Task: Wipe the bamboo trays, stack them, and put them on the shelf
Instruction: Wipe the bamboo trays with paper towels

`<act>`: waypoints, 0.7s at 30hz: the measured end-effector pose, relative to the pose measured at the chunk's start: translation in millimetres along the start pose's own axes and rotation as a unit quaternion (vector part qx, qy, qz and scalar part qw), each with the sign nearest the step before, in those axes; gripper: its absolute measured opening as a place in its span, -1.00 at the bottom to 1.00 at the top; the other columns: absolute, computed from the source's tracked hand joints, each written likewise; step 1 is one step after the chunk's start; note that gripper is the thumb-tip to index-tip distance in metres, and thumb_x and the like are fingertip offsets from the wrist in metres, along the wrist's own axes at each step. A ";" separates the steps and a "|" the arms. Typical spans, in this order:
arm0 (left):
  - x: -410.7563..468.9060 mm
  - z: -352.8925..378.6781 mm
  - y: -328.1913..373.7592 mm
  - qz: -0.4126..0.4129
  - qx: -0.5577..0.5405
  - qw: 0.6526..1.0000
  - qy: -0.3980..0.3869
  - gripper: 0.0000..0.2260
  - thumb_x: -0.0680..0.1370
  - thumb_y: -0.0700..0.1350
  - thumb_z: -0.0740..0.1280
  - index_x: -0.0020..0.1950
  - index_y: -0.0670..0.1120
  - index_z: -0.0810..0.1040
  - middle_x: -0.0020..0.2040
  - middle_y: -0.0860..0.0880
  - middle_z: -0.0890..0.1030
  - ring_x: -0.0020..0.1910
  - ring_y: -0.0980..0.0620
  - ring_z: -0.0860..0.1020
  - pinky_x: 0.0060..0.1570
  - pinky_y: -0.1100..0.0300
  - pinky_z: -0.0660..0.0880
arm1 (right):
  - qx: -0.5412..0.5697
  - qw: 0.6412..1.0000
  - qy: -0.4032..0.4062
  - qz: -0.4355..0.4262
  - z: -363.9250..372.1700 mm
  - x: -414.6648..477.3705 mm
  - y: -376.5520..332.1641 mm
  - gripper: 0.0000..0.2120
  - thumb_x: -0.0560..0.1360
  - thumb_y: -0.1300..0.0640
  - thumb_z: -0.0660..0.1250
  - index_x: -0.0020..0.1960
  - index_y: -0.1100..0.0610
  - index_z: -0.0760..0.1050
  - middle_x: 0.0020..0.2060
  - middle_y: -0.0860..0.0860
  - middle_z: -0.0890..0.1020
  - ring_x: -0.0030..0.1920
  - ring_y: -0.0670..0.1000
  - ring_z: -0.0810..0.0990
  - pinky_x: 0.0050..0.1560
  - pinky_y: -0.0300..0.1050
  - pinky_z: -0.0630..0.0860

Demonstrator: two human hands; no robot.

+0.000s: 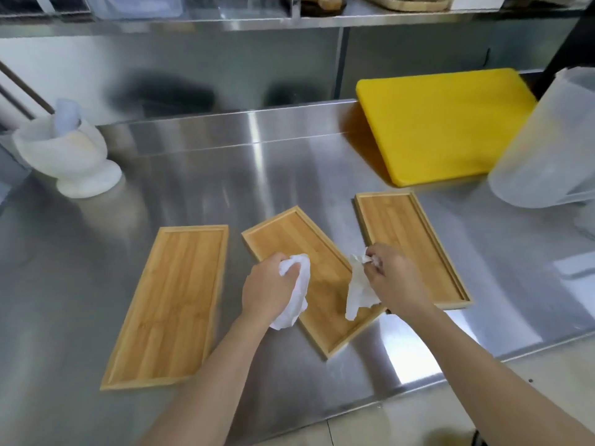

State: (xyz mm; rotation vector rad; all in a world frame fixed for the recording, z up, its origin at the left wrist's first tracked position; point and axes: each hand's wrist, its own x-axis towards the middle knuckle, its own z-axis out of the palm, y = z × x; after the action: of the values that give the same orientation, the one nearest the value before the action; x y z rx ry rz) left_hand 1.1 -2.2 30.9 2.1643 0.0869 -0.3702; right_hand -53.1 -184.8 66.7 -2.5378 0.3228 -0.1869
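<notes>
Three flat bamboo trays lie side by side on the steel counter: a left tray point(167, 304), a middle tray point(325, 284) turned at an angle, and a right tray point(405, 233). My left hand point(267, 288) is closed on a crumpled white paper towel point(297, 297) over the middle tray's near left part. My right hand point(394, 278) pinches a second white paper towel point(359, 292) that hangs down between the middle and right trays. A steel shelf point(322, 19) runs along the top of the view.
A white stone mortar with a pestle point(69, 152) stands at the back left. A yellow cutting board point(447, 123) leans at the back right. Beside it, a translucent plastic jug point(553, 143) sits at the right edge. The counter's front edge point(370, 402) runs below the trays.
</notes>
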 end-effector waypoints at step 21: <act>-146.4 276.6 139.0 0.089 -0.001 0.968 -0.236 -0.83 0.58 0.00 0.14 0.05 0.01 0.48 -0.11 -0.02 0.61 -0.16 -0.06 0.58 -0.21 0.14 0.43 | 0.044 0.975 0.085 0.199 -167.2 -157.6 290.4 -0.83 0.50 0.25 0.21 0.06 0.23 0.50 -0.35 0.01 0.44 -0.29 0.06 0.40 -0.33 -0.08 0.30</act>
State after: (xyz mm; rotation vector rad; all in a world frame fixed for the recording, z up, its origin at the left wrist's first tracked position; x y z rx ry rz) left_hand -174.7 -296.0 33.8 2.0069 -0.3731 -0.7671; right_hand -293.1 -464.8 33.6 -2.3175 0.8583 -0.2553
